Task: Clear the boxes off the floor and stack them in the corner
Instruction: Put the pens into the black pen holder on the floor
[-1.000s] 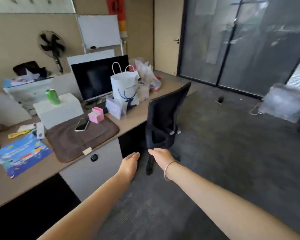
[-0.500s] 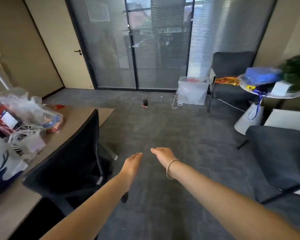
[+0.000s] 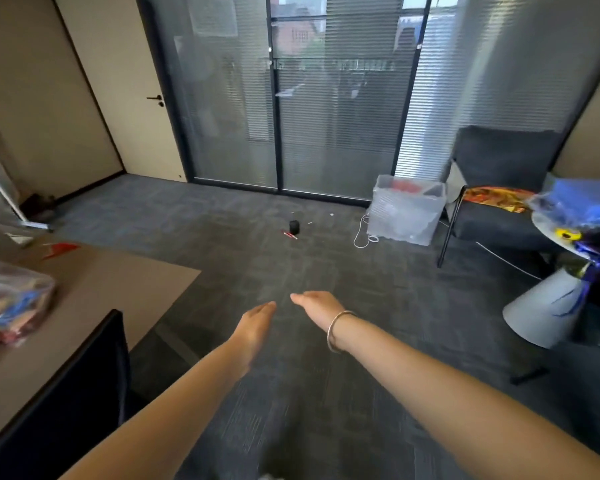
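**Grey carpet, one clear box against the glass**

Grey carpeted office floor [image 3: 222, 244], glass wall with blinds behind. Clear box [image 3: 407, 209] on the floor at 1 o'clock, against the glass, just beside a dark chair [image 3: 499, 188]. White cord [image 3: 362, 233] touching its left side. Small black object [image 3: 294, 226] at 12 o'clock, well apart. Left hand [image 3: 255, 325] and right hand [image 3: 314, 303] stretched forward, flat, loose, holding nothing. Bracelet [image 3: 336, 329] on right wrist. Desk [image 3: 94, 289] at 9 o'clock.
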`<state>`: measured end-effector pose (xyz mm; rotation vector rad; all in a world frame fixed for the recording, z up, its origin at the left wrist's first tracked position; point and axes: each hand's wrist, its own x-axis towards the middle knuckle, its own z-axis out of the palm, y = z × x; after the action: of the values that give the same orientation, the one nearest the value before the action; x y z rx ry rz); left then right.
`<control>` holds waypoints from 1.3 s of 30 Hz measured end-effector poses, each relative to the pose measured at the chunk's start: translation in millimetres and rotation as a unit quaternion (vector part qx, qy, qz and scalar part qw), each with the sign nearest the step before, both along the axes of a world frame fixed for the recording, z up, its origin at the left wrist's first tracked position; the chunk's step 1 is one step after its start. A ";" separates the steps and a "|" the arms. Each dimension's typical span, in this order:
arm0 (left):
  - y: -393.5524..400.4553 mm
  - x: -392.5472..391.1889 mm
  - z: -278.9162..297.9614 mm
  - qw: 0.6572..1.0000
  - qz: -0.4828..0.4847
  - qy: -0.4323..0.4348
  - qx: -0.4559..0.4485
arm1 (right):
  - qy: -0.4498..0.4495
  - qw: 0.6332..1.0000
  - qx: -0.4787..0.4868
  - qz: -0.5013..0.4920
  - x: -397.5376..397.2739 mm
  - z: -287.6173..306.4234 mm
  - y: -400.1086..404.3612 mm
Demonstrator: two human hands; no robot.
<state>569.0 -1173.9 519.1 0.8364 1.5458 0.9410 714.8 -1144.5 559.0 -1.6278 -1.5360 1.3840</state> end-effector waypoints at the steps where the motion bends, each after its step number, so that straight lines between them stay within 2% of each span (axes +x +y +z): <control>1: 37.4 -5.1 -2.4 1.000 0.003 0.000 -0.006 | 0.002 1.000 0.000 0.001 -5.6 -2.0 36.0; 3: 107.0 -20.0 -25.5 1.000 0.005 -0.017 -0.021 | 0.021 1.000 -0.007 -0.014 -15.7 -9.5 95.8; 8: 257.8 -45.9 3.9 1.000 0.000 -0.016 -0.011 | 0.028 0.999 -0.014 -0.039 -45.5 -4.4 250.3; 17: 519.7 -72.2 0.8 1.000 0.015 0.007 -0.016 | 0.070 0.993 -0.050 -0.078 -65.0 -17.0 500.9; 23: 721.2 -83.2 -42.1 0.999 0.030 -0.021 -0.039 | 0.064 0.995 -0.057 -0.058 -71.5 -45.3 697.5; 26: 822.7 -90.9 -64.9 0.996 0.061 -0.032 -0.057 | 0.032 0.996 -0.063 -0.052 -71.0 -49.3 793.8; 31: 914.7 -78.7 -26.0 0.996 0.061 -0.028 -0.057 | 0.005 0.997 -0.070 -0.033 -80.4 -58.9 923.1; 39: 1105.9 -107.1 -75.7 0.996 0.054 -0.006 -0.078 | -0.022 0.995 -0.101 0.006 -120.3 -104.7 1115.2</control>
<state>461.9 -68.0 443.3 0.6413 1.6431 0.8885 594.5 -29.3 454.3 -1.7815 -1.4715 1.5627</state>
